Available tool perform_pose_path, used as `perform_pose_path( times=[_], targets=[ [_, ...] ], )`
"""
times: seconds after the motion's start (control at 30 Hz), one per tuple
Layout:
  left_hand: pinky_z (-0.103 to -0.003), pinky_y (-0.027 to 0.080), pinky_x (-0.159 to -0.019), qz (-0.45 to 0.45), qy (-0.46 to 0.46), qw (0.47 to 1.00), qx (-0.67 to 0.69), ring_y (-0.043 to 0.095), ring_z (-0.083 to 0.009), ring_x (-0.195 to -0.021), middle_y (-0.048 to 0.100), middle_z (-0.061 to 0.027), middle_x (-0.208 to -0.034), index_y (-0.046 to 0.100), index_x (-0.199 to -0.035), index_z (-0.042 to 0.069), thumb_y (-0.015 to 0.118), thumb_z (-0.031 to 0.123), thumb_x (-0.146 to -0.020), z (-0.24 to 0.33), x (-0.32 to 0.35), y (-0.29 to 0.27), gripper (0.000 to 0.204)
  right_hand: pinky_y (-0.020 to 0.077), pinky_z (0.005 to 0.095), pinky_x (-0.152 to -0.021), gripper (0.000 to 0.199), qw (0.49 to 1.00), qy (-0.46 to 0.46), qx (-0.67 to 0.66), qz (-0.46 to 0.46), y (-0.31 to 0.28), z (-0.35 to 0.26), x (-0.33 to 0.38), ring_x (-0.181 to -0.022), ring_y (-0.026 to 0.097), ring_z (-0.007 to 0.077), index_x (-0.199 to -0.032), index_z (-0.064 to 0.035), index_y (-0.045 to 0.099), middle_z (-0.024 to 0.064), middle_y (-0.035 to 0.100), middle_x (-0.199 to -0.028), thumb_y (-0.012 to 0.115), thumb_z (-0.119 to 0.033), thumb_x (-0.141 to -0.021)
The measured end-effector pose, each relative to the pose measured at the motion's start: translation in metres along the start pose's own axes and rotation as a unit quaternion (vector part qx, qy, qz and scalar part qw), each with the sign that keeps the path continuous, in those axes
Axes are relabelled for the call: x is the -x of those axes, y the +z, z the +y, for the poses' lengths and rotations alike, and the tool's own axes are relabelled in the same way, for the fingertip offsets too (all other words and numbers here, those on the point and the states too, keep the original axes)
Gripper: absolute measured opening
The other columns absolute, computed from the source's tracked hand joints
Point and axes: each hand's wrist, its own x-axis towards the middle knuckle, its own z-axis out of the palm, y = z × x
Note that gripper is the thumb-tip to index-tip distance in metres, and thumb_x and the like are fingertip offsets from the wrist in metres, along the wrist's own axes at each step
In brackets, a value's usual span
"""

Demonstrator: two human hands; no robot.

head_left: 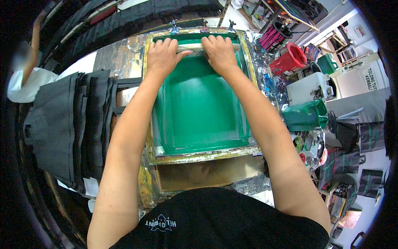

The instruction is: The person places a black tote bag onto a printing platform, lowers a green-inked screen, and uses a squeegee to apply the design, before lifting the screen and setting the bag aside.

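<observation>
Both arms reach forward over a screen-printing frame whose mesh is coated with green ink. At its far end, a wooden-handled squeegee lies crosswise. My left hand is closed over the left part of the handle, with the thumb pointing inward along it. On the right part, my right hand has its fingers curled over the same handle. The blade is mostly hidden beneath my hands. Several clamps hold the frame's far edge to the paint-stained table.
Left of the frame lies a stack of black fabric bags, straps toward the frame. To the right stand a red bucket, a white jerrycan and a green container. Another person is at the far left.
</observation>
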Motion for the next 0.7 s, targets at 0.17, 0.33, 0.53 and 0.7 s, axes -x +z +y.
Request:
perform_pose_path(
  times=[0.17, 0.33, 0.53, 0.7],
  targets=[
    [-0.04, 0.043, -0.069, -0.013, -0.009, 1.0, 0.017, 0.061, -0.0247, -0.07, 0.059, -0.0043, -0.074, 0.06, -0.077, 0.013, 0.068, 0.068, -0.086, 0.026, 0.027, -0.047, 0.057, 0.046, 0.0431, -0.08, 0.021, 1.0, -0.002, -0.014, -0.025, -0.041, -0.018, 0.037, -0.092, 0.065, 0.0239, -0.11, -0.0142, 0.063, 0.0033, 0.064, -0.096, 0.063, -0.015, -0.089],
    [-0.04, 0.041, -0.069, -0.034, -0.023, 0.999, 0.034, 0.058, -0.0246, -0.07, 0.056, -0.0046, -0.075, 0.059, -0.077, 0.012, 0.072, 0.067, -0.083, 0.056, 0.064, -0.101, 0.056, 0.0452, 0.0431, -0.08, 0.02, 0.998, 0.001, -0.033, -0.052, -0.087, -0.043, 0.08, -0.092, 0.063, 0.0241, -0.109, -0.0144, 0.063, 0.0033, 0.063, -0.095, 0.062, -0.016, -0.09],
    [-0.04, 0.039, -0.069, -0.065, -0.031, 0.995, 0.074, 0.053, -0.025, -0.07, 0.051, -0.0046, -0.075, 0.055, -0.077, 0.013, 0.075, 0.063, -0.079, 0.092, 0.113, -0.169, 0.054, 0.0425, 0.0407, -0.077, 0.016, 0.995, 0.01, -0.025, -0.098, -0.153, -0.078, 0.14, -0.088, 0.06, 0.0217, -0.104, -0.017, 0.062, 0.0018, 0.059, -0.091, 0.063, -0.018, -0.088],
    [-0.04, 0.036, -0.067, -0.081, -0.024, 0.992, 0.09, 0.048, -0.0249, -0.068, 0.047, -0.005, -0.076, 0.052, -0.077, 0.014, 0.072, 0.064, -0.083, 0.117, 0.153, -0.22, 0.055, 0.0402, 0.0409, -0.082, 0.023, 0.986, 0.03, -0.069, -0.147, -0.206, -0.106, 0.185, -0.092, 0.056, 0.0243, -0.106, -0.0133, 0.061, 0.0043, 0.056, -0.094, 0.065, -0.012, -0.084]
  ],
)
